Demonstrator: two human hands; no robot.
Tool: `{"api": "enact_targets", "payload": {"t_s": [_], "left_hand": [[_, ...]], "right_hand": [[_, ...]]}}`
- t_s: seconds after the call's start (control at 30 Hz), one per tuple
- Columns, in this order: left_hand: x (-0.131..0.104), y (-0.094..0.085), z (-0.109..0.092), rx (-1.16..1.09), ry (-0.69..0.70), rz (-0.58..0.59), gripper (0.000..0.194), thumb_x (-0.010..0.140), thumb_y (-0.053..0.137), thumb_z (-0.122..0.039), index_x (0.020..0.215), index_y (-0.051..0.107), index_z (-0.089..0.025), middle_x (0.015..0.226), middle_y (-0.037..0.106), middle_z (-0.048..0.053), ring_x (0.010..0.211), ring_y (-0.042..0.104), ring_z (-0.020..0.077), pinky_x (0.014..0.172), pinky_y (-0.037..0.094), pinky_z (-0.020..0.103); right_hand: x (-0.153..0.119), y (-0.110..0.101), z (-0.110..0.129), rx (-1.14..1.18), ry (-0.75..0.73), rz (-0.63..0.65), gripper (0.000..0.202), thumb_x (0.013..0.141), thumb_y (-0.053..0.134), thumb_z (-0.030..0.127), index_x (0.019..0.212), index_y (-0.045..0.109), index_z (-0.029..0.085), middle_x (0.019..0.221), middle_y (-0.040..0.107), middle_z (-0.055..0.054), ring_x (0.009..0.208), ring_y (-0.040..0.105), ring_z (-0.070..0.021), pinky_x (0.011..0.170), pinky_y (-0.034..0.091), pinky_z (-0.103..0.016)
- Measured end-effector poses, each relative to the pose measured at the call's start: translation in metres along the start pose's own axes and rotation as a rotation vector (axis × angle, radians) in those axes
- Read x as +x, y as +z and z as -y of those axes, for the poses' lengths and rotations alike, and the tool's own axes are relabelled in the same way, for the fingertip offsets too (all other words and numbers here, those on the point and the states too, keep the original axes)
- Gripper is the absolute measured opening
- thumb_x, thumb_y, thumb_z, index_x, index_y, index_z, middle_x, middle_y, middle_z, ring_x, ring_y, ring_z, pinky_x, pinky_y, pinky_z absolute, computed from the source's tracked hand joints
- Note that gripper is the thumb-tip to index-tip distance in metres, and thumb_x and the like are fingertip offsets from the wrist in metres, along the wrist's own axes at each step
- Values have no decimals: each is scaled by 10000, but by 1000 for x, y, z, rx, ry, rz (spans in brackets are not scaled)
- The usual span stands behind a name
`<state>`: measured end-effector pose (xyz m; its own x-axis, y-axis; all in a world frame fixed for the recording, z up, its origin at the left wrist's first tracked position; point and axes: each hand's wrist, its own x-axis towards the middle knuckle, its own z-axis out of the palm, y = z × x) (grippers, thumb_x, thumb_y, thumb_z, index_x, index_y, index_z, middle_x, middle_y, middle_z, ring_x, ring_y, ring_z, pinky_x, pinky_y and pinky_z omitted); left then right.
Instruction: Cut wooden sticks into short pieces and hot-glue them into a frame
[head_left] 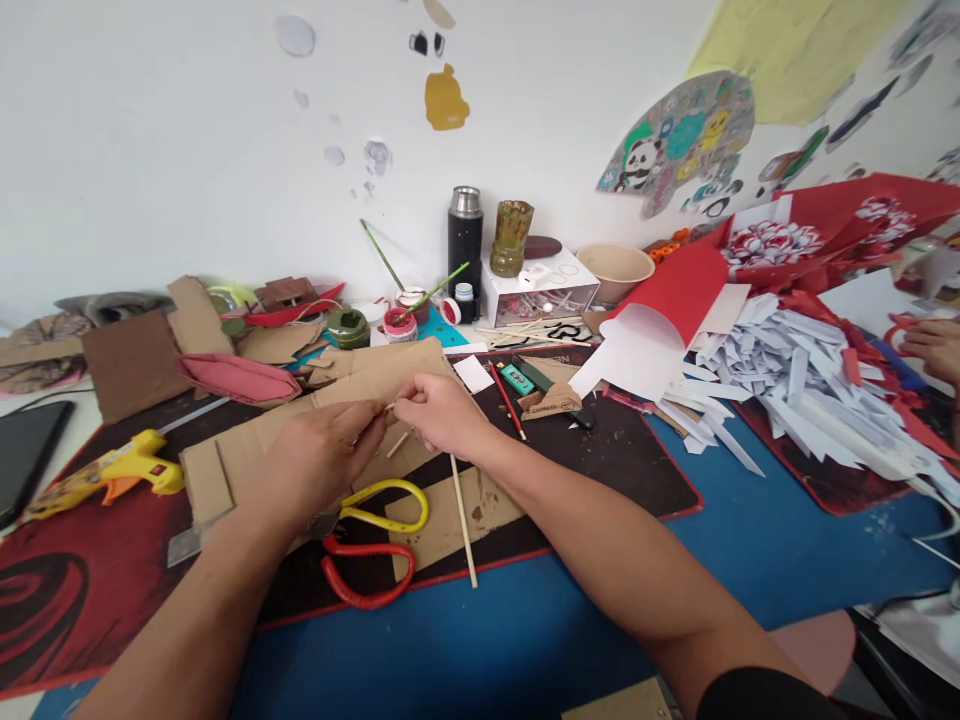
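Both hands meet above brown cardboard pieces in the middle of the table. My left hand (330,450) is closed, its fingertips pinching something small and pale. My right hand (439,412) is closed too, its thumb and finger at the same small piece, which is too small to name. Below my right hand a thin wooden stick (463,525) slants down over the cardboard (480,505), and a short stick piece (398,445) lies between the hands. Scissors with one yellow and one red handle (369,598) rest just under my left hand.
A yellow glue gun (142,465) lies at the left. Paint jars (349,328), a black flask (465,240) and a white box (540,290) stand by the wall. Folded white paper strips (787,370) are heaped at the right, near another person's hand (934,348).
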<state>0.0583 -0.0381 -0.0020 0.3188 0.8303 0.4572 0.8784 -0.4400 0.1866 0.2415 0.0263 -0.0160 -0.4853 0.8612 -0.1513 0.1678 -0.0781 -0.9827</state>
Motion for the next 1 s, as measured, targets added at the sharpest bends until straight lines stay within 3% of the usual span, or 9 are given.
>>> {"api": "enact_targets", "payload": {"t_s": [0.17,0.43,0.57,0.77,0.87,1.0], "left_hand": [[2,-2,-6,-162,-188,18,375,1023,489,-460,937,766,-222,853,838,64,693,750,219,622,494,297],[9,-8,-17,-458,-518,75,369,922,554,-540,830,746,-239,738,816,36,658,762,222,622,563,291],[10,-5,-13,-706,-657,90,341,865,658,-552,819,741,-225,705,792,41,649,750,220,653,612,309],[12,2,-4,-1098,-776,67,345,731,817,-531,764,736,-197,643,736,44,571,694,195,559,601,298],[14,1,-9,-1108,-782,45,332,732,805,-522,749,735,-198,614,717,40,542,668,189,522,579,292],[18,-8,-22,-854,-719,21,304,797,735,-512,716,718,-220,599,721,30,551,665,185,561,584,290]], "right_hand": [[3,1,-2,80,25,-9,154,915,695,221,830,566,218,529,503,123,333,444,-71,322,299,-199],[4,3,-2,171,41,-18,182,914,699,194,798,560,218,496,469,128,335,416,-70,325,283,-195],[5,2,-2,192,45,-6,184,915,699,196,801,557,220,476,456,129,340,412,-72,339,277,-190],[2,1,3,277,11,50,172,951,641,164,825,541,225,419,437,140,330,391,-80,357,263,-182],[3,1,3,310,-1,65,175,968,617,156,836,529,230,401,431,143,328,381,-83,369,268,-179],[5,-1,1,257,-21,49,123,995,606,176,903,549,235,398,454,136,340,416,-103,395,328,-181]]}}
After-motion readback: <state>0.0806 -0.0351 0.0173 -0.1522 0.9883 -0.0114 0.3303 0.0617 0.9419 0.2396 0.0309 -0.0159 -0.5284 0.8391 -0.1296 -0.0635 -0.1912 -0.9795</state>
